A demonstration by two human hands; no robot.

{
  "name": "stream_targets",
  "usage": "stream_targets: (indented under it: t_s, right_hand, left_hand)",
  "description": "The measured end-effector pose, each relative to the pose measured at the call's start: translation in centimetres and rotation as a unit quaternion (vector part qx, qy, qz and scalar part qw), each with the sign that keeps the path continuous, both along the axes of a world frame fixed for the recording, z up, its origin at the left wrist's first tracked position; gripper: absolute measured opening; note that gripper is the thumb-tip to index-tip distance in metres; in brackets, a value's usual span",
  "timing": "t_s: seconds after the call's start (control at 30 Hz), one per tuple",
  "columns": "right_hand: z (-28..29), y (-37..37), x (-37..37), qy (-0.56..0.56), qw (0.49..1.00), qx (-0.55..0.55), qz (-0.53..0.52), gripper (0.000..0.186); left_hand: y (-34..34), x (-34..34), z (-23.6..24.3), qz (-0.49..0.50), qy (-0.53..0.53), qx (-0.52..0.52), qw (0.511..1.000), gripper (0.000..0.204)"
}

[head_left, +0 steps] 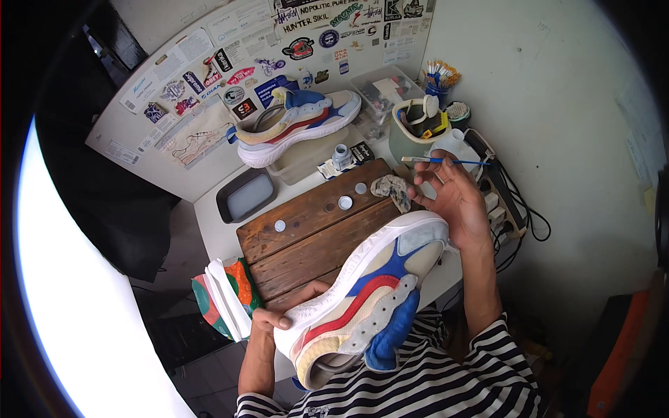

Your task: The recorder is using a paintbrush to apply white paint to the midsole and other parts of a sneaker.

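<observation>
A multicoloured sneaker point(369, 292) with a white sole, blue tongue and red stripe is tilted on its side in front of my chest. My left hand point(282, 313) grips it by the sole near the heel, thumb on the white edge. In my right hand point(456, 202), above the toe, a thin paintbrush point(453, 161) with a blue handle is pinched between thumb and finger, its tip pointing left. The lower fingers of that hand are partly curled. Close to them, a stained, crumpled cloth point(392, 191) lies on the wooden board point(300, 240).
The matching sneaker point(300, 122) rests on a clear plastic box at the back. Small white caps point(345, 203) sit on the board. Behind it stand a paint jar point(341, 157) and a green container point(411, 139). A dark tray point(245, 195), a tissue pack point(228, 296) and cables point(533, 216) surround the board.
</observation>
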State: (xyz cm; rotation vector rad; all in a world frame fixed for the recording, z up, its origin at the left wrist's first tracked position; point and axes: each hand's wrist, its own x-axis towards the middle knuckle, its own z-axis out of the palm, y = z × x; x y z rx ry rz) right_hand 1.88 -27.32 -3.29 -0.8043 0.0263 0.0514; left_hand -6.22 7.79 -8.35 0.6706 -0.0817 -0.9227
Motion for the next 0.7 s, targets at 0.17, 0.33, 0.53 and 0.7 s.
stream_targets:
  t_s: [0.17,0.33,0.53,0.7]
  right_hand:
    - [-0.1,0.6,0.6,-0.036,0.998,-0.037,-0.041,0.029]
    - [-3.3,1.5,-0.3,-0.006,0.994,-0.081,-0.068,0.030]
    - [-8.0,4.3,-0.8,0.032,0.977,-0.186,-0.094,0.024]
    - [-9.8,5.5,-1.4,0.019,0.970,-0.215,-0.115,0.022]
  left_hand:
    - [3.1,-2.5,-1.8,0.085,0.008,-0.119,0.989,0.114]
    - [5.4,-3.5,0.3,0.272,-0.070,0.107,0.954,0.127]
    - [-0.5,-0.1,2.1,0.373,-0.224,0.225,0.872,0.112]
    - [-4.8,1.0,1.0,0.446,-0.244,0.255,0.822,0.070]
